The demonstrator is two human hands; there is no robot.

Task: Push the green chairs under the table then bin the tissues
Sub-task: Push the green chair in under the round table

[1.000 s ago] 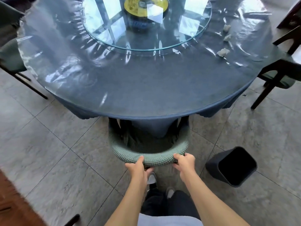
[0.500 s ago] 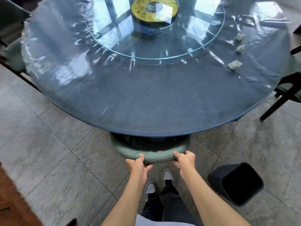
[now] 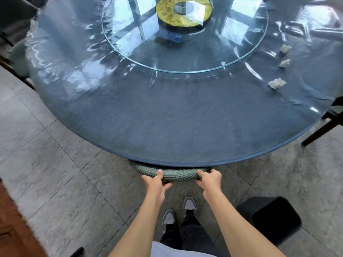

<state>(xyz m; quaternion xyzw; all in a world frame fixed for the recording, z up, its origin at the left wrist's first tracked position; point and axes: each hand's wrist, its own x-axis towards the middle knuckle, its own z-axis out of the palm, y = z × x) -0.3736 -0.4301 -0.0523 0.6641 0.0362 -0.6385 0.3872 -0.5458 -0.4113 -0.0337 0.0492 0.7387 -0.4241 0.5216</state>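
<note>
A person grips the curved, quilted back of a green chair (image 3: pixel 176 174) with both hands, the left hand (image 3: pixel 156 182) and the right hand (image 3: pixel 209 179) each curled over its top edge, thumbs toward the table (image 3: pixel 167 127), only the backrest's rim showing from beneath the round, blue-clothed tabletop. Three crumpled tissues (image 3: pixel 277 83) lie in a loose line on the plastic-covered cloth at the table's right side, beside a glass turntable (image 3: pixel 130 45), while a black bin (image 3: pixel 274 217) stands on the tiled floor by the person's right leg. What appear to be other chairs, partly cut off, sit at the left (image 3: pixel 17 58) and right (image 3: pixel 332 119) edges.
</note>
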